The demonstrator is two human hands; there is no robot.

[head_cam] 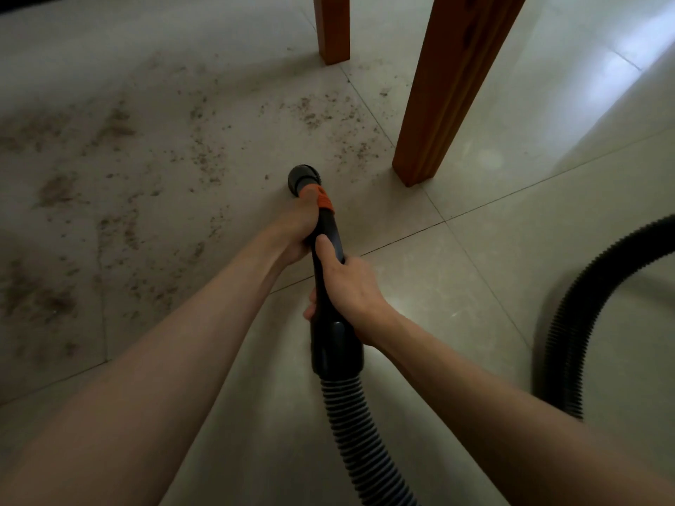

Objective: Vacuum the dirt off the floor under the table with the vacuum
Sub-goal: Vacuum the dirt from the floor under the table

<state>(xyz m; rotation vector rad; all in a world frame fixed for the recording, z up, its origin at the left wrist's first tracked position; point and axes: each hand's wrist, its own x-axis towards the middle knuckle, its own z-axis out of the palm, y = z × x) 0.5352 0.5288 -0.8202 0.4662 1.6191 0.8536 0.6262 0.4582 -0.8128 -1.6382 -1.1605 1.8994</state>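
Head view: dirt (120, 220) spreads over the tiled floor (511, 250) left of and beyond both hands. Ribbed hose (350, 425) trails back, flexible and probably light. Rigid black wand (328, 286), right hand (350, 290) wrapped mid-tube, left hand (297, 228) gripping beside the orange collar (323, 200); nozzle (303, 177) just ahead, apparently at the floor.

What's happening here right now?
A person grips the vacuum wand with both hands, left hand near the orange collar, right hand further back. The nozzle sits by the near table leg. Dirt still covers the floor to the left.
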